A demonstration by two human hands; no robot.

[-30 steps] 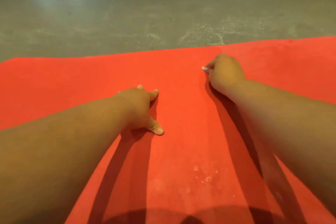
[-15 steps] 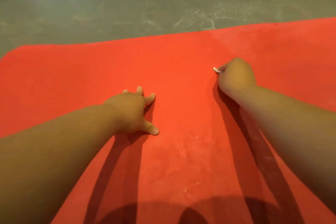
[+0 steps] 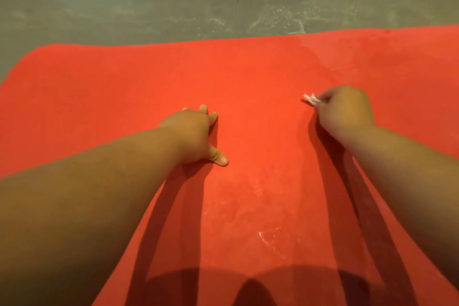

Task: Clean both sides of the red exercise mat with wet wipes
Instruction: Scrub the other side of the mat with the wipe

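The left hand (image 3: 196,131) is pressing splayed fingers on the red exercise mat (image 3: 124,87) lying on the floor (image 3: 149,7), likely steadying it; the right hand (image 3: 345,112) is gripping a wadded wet wipe (image 3: 310,99), scrubbing.

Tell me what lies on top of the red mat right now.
On the red mat the left hand rests with its thumb out; the right hand grips a white wipe. Wet streaks shine nearer the person. That hand covers most of the wipe.

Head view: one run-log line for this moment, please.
left hand rests on red mat | right hand grips wipe | wet patch on mat
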